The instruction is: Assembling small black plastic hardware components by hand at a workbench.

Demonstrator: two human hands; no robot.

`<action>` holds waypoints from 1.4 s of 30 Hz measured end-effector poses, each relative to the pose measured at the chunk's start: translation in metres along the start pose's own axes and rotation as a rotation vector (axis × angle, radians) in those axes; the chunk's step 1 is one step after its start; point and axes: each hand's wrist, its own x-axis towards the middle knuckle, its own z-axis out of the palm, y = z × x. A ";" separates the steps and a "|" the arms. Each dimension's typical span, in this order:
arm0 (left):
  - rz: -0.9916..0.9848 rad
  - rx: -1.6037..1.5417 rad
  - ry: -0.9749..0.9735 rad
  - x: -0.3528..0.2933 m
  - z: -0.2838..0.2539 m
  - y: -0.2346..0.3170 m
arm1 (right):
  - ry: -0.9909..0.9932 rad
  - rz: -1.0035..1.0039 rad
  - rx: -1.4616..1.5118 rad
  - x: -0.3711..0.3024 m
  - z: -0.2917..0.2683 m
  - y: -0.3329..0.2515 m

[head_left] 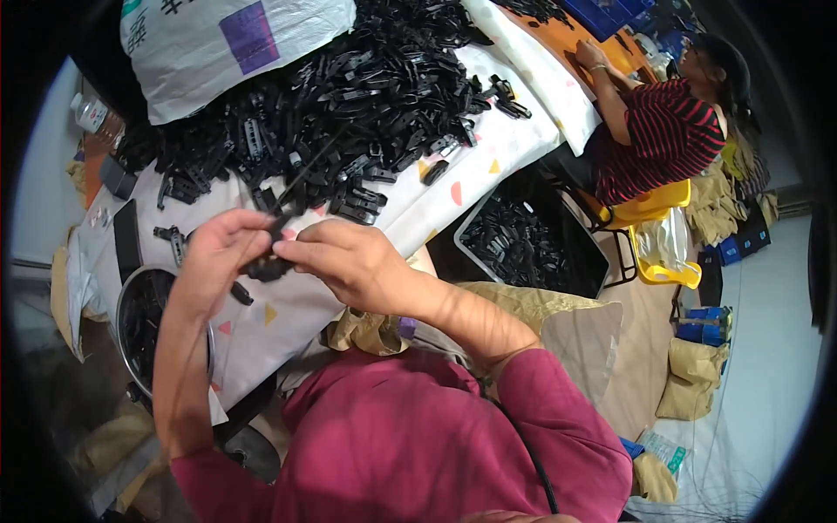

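My left hand [222, 254] and my right hand [356, 263] meet over the front of the cloth-covered table, fingers pinched together. Between them is a small black plastic part [268, 268], which both grip; its exact kind is hidden by the fingers and blur. A thin dark strip sticks up from the fingertips toward the pile; whether it belongs to the part I cannot tell. Just beyond my hands spreads a big heap of black plastic clip-like pieces [366, 96]. A few loose pieces lie beside my left hand, one of them a black piece [241, 294] near the wrist.
A round metal bowl [125, 301] of black pieces stands left of my forearm. At right is a black bin [595, 266] with more pieces. A white sack [196, 83] lies on the heap. A co-worker in a striped shirt [667, 131] sits at an orange table [558, 39].
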 end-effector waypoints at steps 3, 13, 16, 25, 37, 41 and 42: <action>0.054 0.118 -0.009 -0.005 0.011 0.004 | 0.073 -0.115 -0.003 0.002 0.001 -0.004; 0.439 0.696 0.051 -0.028 0.018 0.002 | 0.262 -0.154 -0.079 -0.010 0.020 -0.001; 0.460 0.784 0.075 -0.035 0.018 -0.006 | 0.164 -0.101 -0.117 -0.006 0.019 -0.002; 0.460 1.004 -0.116 -0.010 -0.001 -0.017 | -0.039 0.372 -0.030 -0.019 0.023 0.006; 0.223 1.635 0.342 0.058 -0.167 -0.022 | 0.108 0.678 -0.182 -0.036 -0.011 0.046; 0.204 1.838 0.222 0.062 -0.171 -0.024 | 0.041 0.652 -0.319 -0.040 -0.020 0.054; 0.194 1.835 0.217 0.063 -0.170 -0.023 | -0.021 0.627 -0.322 -0.040 -0.019 0.053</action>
